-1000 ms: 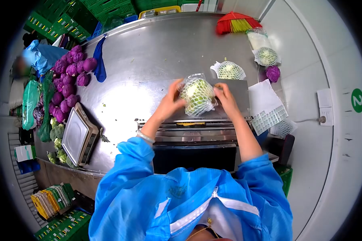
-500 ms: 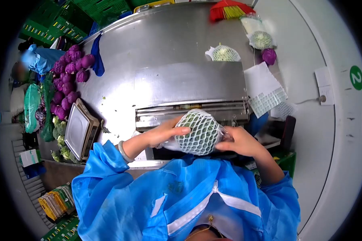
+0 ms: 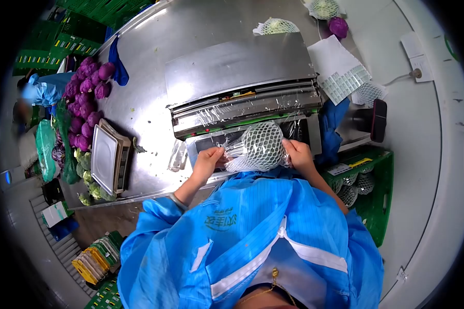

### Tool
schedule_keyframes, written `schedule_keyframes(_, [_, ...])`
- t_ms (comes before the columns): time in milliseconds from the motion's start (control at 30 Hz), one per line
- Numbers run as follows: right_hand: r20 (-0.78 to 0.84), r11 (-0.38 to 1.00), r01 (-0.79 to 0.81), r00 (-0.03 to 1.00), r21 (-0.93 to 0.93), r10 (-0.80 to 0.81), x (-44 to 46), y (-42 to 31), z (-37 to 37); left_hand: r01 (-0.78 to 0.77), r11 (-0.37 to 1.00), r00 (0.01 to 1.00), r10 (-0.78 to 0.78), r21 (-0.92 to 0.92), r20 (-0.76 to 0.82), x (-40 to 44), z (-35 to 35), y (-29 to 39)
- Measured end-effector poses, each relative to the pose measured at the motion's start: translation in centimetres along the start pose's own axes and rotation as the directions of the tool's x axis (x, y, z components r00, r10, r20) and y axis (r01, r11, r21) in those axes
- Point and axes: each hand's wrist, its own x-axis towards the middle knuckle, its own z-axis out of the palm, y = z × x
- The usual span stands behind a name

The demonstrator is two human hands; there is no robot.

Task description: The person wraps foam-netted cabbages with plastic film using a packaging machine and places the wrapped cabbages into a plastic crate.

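Note:
A round, pale green vegetable in a white foam net [image 3: 263,146] sits in front of my body, with clear plastic film over it; the net hides its exact kind. My left hand [image 3: 210,160] is closed on gathered plastic film [image 3: 234,151] at the vegetable's left side. On the opposite side, my right hand [image 3: 299,153] pinches the film, thumb against the netted vegetable. Just beyond both hands lies the metal film-wrapping machine [image 3: 237,62], film stretched across its front.
At left are a weighing scale [image 3: 104,157], purple cabbages [image 3: 85,108] and broccoli [image 3: 95,190]. A green crate [image 3: 379,206] with netted vegetables stands at right, below a phone-like device [image 3: 378,121]. Label sheets [image 3: 345,82] lie behind it. Another person in blue [image 3: 49,87] is at far left.
The netted vegetable has come lower, toward my body, and the view has shifted. My left hand has moved from around it to its left side, gripping film. The machine's front now shows more fully.

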Motion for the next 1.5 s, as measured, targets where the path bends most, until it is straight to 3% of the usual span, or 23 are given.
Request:
schedule_keyframes(133, [-0.161, 0.991, 0.099, 0.983, 0.095, -0.082, -0.5, 2.5, -0.5, -0.115, 0.973, 0.951, 0.166, 0.199, -0.261, 0.0, 1.3, -2.0])
schedule_keyframes(233, [-0.314, 0.988, 0.148, 0.941, 0.037, -0.129, 0.3, 4.4, -1.3, -0.117, 0.811, 0.849, 0.381, 0.574, -0.365, 1.6, 0.6, -1.5])
schedule_keyframes(300, [-0.37, 0.891, 0.203, 0.855, -0.407, -0.364, 2.1, 6.4, -1.4, -0.135, 0.521, 0.779, 0.581, 0.843, -0.235, 3.1, 0.1, -2.7])
schedule_keyframes(367, [-0.29, 0.552, 0.122, 0.747, -0.825, -0.598, 3.1, 6.4, -0.6, -0.123, 0.172, 0.702, 0.711, 0.977, -0.037, 4.5, 0.6, -3.3])
schedule_keyframes(433, [-0.167, 0.431, 0.211, 0.708, -0.877, -0.686, 4.5, 5.4, 0.6, -0.181, 0.108, 0.679, 0.732, 0.978, 0.044, 6.2, 2.6, -3.0])
schedule_keyframes(500, [-0.039, 0.303, 0.337, 0.609, -0.891, -0.792, 6.5, 7.2, 1.8, -0.487, 0.153, 0.578, 0.794, 0.86, 0.186, 7.7, 5.7, -2.0])
schedule_keyframes(567, [-0.209, 0.936, 0.286, 0.922, -0.204, -0.327, 5.4, 8.5, 2.5, -0.453, 0.295, 0.706, 0.695, 0.841, 0.137, 7.4, 7.2, -0.9])
schedule_keyframes(600, [-0.118, 0.967, 0.112, 0.989, 0.231, -0.086, 5.8, 8.2, 2.6, -0.586, 0.3, 0.68, 0.687, 0.753, 0.256, 7.8, 6.5, -2.7])
schedule_keyframes(633, [-0.234, 0.887, 0.461, 0.866, 0.027, -0.442, 3.2, 4.4, 4.1, -0.681, 0.391, 0.643, 0.723, 0.619, 0.251, 7.2, 7.0, -3.5])
schedule_keyframes(667, [-0.163, 0.862, 0.362, 0.932, 0.354, -0.324, 0.2, 1.2, 4.5, -0.76, 0.456, 0.604, 0.758, 0.463, 0.245, 6.7, 7.5, -4.3])
schedule_keyframes(700, [-0.056, 0.738, 0.213, 0.971, 0.641, -0.232, -1.8, -0.4, 4.7, -0.673, 0.506, 0.684, 0.704, 0.54, 0.193, 3.5, 8.7, -1.3])
schedule_keyframes(733, [0.069, 0.817, 0.235, 0.946, 0.526, -0.317, -2.5, 0.6, 4.3, -0.575, 0.547, 0.756, 0.64, 0.609, 0.138, 0.2, 9.9, 1.6])
schedule_keyframes(833, [0.352, 0.922, 0.319, 0.855, 0.218, -0.38, -5.8, 1.1, 3.7, -0.912, 0.209, 0.336, 0.875, 0.353, 0.349, -1.8, 9.9, 4.5])
schedule_keyframes(900, [0.344, 0.863, 0.478, 0.792, 0.167, -0.505, -8.2, -1.1, 3.1, -0.924, 0.052, 0.183, 0.929, 0.378, 0.321, -2.3, 9.7, 4.5])
schedule_keyframes(967, [0.315, 0.77, 0.624, 0.709, 0.137, -0.631, -9.6, -2.8, 2.6, -0.862, 0.155, 0.35, 0.87, 0.482, 0.346, -3.2, 9.9, 5.7])
schedule_keyframes(1033, [0.256, 0.629, 0.771, 0.591, 0.101, -0.765, -10.7, -3.5, 2.4, -0.803, 0.475, 0.592, 0.709, 0.361, 0.383, -3.4, 13.4, 7.0])
schedule_keyframes(1067, [0.151, 0.533, 0.846, 0.528, -0.01, -0.835, -11.3, -4.1, 2.6, -0.778, 0.567, 0.619, 0.621, 0.269, 0.48, -2.7, 14.7, 5.8])
schedule_keyframes(1133, [0.021, 0.473, 0.879, 0.475, -0.064, -0.88, -12.9, -5.0, 1.7, -0.484, 0.836, 0.783, 0.282, 0.258, 0.555, -3.2, 16.8, 5.1])
schedule_keyframes(1200, [-0.073, 0.491, 0.833, 0.49, -0.255, -0.869, -15.2, -4.1, 0.7, -0.242, 0.924, 0.744, -0.019, 0.296, 0.668, -3.1, 17.6, 3.9])
schedule_keyframes(1333, [-0.321, 0.39, 0.592, 0.224, -0.705, -0.92, -19.2, -3.3, -2.2, 0.245, 0.949, 0.474, -0.298, 0.201, 0.828, -3.7, 19.4, 3.9])
schedule_keyframes(1433, [-0.354, 0.721, 0.69, 0.661, -0.058, -0.661, -20.1, -0.2, -2.7, 0.432, 0.874, 0.321, -0.38, 0.223, 0.867, -3.8, 21.5, 3.8])
schedule_keyframes(1467, [-0.181, 0.832, 0.507, 0.861, 0.226, -0.475, -21.2, 0.8, -4.2, 0.458, 0.857, 0.283, -0.392, 0.235, 0.875, -3.8, 22.3, 3.8])
schedule_keyframes(1500, [-0.216, 0.766, 0.577, 0.816, 0.282, -0.536, -21.8, 1.9, -4.9, 0.477, 0.844, 0.256, -0.399, 0.244, 0.88, -3.7, 23.1, 3.8])
